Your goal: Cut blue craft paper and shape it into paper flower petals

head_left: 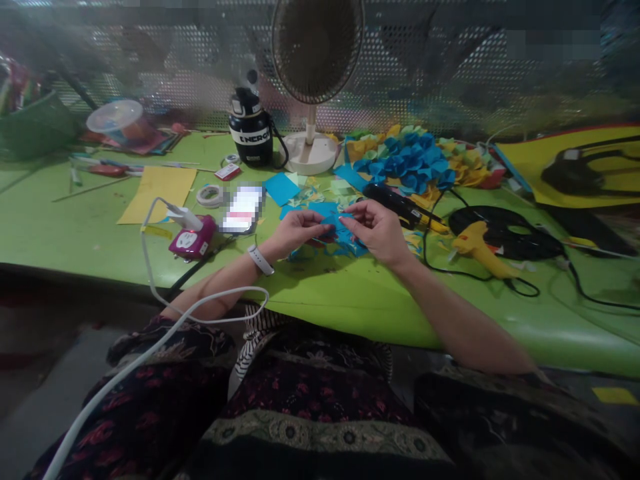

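My left hand (300, 235) and my right hand (377, 230) meet above the green table, pinching a piece of blue paper (326, 215) between their fingertips. Below them lie scraps of blue and red paper (340, 247), partly hidden by my fingers. A black glue gun (400, 205) rests just beyond my right hand, and a heap of blue paper flowers (405, 160) sits farther back. A white band (261, 260) circles my left wrist.
A yellow glue gun (480, 250) and black cords (500, 230) lie to the right. On the left are a magenta power socket (193, 238) with a white cable, a tape roll (210, 195), yellow card (157, 193), and a phone (243, 209). A fan (315, 53) stands behind.
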Motion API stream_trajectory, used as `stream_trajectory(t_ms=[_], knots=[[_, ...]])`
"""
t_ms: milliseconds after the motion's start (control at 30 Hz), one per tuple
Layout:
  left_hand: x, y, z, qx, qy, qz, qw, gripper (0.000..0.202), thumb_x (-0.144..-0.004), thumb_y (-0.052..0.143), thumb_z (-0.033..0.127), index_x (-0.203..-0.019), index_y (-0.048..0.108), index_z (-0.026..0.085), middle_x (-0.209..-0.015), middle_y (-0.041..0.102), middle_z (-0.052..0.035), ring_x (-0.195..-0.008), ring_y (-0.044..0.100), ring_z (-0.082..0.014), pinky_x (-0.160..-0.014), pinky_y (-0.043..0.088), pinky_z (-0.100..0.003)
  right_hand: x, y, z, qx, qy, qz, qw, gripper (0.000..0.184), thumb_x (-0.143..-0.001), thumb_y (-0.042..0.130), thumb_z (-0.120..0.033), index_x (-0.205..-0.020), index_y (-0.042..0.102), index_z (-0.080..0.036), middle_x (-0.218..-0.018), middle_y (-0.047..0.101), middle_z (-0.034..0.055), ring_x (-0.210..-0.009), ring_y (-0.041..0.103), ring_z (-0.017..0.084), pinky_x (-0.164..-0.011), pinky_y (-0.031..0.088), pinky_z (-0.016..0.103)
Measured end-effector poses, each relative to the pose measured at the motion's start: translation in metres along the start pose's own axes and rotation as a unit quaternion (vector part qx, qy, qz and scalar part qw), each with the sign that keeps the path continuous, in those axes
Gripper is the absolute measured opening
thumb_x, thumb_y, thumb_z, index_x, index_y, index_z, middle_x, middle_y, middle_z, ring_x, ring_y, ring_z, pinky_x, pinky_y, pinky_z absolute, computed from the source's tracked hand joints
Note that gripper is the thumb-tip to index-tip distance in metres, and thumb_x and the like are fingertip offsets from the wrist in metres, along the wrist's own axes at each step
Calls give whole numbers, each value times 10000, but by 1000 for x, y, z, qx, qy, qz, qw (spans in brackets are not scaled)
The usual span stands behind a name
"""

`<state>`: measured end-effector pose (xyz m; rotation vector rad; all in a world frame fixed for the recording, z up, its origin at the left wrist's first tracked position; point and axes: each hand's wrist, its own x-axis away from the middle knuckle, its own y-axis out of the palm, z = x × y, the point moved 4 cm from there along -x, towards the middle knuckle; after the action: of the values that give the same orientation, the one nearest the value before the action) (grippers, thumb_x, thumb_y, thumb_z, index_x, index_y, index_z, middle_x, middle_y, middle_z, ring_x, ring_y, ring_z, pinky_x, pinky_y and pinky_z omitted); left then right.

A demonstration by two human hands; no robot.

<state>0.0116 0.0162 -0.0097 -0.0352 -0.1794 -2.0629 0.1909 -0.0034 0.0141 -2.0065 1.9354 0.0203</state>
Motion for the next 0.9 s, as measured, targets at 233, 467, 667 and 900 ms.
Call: stream_trajectory(t_ms=[233, 467, 667, 900], knots=[[0, -1, 0, 0, 9, 2, 1000, 225, -797, 777, 308, -870, 627, 157, -890, 767, -78, -847, 756, -196, -746, 612, -331, 1, -1, -2, 10, -16, 3, 1000, 367, -750, 772, -494, -957, 648, -218, -742, 583, -12, -581, 545, 116, -570, 520, 296], [0, -1, 1, -1, 23, -5, 1000, 208, -799, 762, 296, -868, 619, 161, -850, 754, -66, -829, 755, -197, -743, 610, -338, -1, 0, 1, -7, 0, -14, 1000, 402, -736, 779, -521, -955, 631, -218, -714, 584, -21, -576, 572, 125, -554, 538, 298], [-1, -3, 1, -5, 18, -9, 1000, 232, -796, 773, 309, -880, 616, 159, -820, 746, -56, -825, 754, -198, -725, 606, -325, -3, 1, 1, -38, 11, -46, 998, 435, -730, 793, -494, -1009, 617, -210, -723, 608, -27, -576, 624, 128, -595, 579, 312], [-2, -4, 2, 8, 7, 10, 1000, 280, -764, 810, 303, -868, 602, 148, -763, 736, -32, -762, 746, -164, -706, 602, -282, -4, 1, 3, -54, 0, -37, 998, 435, -730, 797, -495, -999, 615, -206, -738, 654, -18, -560, 628, 125, -613, 603, 325]])
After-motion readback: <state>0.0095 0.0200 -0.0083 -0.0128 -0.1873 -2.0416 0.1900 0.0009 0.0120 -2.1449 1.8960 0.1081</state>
